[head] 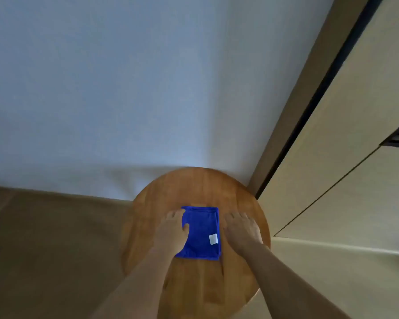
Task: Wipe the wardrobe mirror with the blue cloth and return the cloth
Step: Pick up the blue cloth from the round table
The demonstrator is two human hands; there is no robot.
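Clearly the folded blue cloth [202,233] with its small white tag lies flat on the round wooden stool top [194,187], between both hands. Left hand [171,233] rests on its near edge, thumb over the fabric, fingers relaxed; right hand [241,231] lies spread just beside the opposite edge. A one-sided lift might unfold the cloth and let it trail or slip off.

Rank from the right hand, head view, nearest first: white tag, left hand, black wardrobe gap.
1. White tag: on the cloth, just left of the right hand.
2. Left hand: across the cloth, at its left edge.
3. Black wardrobe gap: up right, beyond the stool.
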